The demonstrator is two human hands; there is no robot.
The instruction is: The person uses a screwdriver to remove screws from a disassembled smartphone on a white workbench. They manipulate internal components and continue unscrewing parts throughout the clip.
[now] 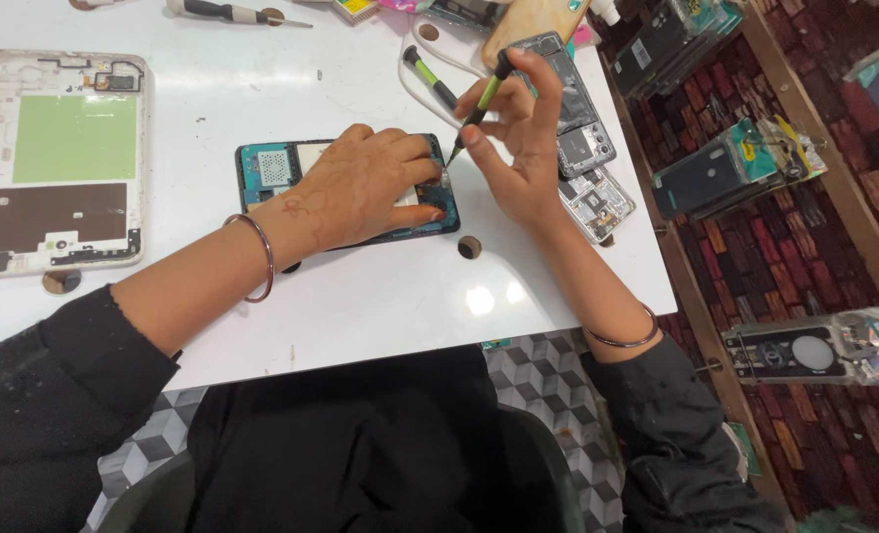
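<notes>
The work surface is a white table [262, 296], with a patterned floor of red-brown tiles to its right where several packaged phone parts lie. All places below are given relative to the opened phone [271, 170], which lies flat near the middle of the table with its teal-edged interior facing up.

Grip state: the left hand [360, 188] lies flat over the right half of the opened phone, fingers spread and pressing it down, closed on nothing. The right hand [518, 138], just right of the phone, pinches a precision screwdriver [481, 99] between thumb and fingertips; its tip meets the phone's upper right corner, beside the left fingertips.

Procedure, as judged: keep the driver upright on the screw head, press lightly along its axis, and turn with the fingertips only. The holding hand should stay clear of the tip. A slipped tip could mar the board.

Count:
- Opened phone under the hands: one.
- Screwdrivers: three — one in hand, a second green-handled one [429, 77] above the phone, a black-handled one [224, 12] at the far edge.
- Tablet frame [56, 163], well left of the phone: one.
- Bare phone frames [587, 158], just right of the phone: at least two, overlapping.
- Small brown discs [470, 247]: two clearly, one below the phone.
- Bangles: two, one per wrist.
</notes>
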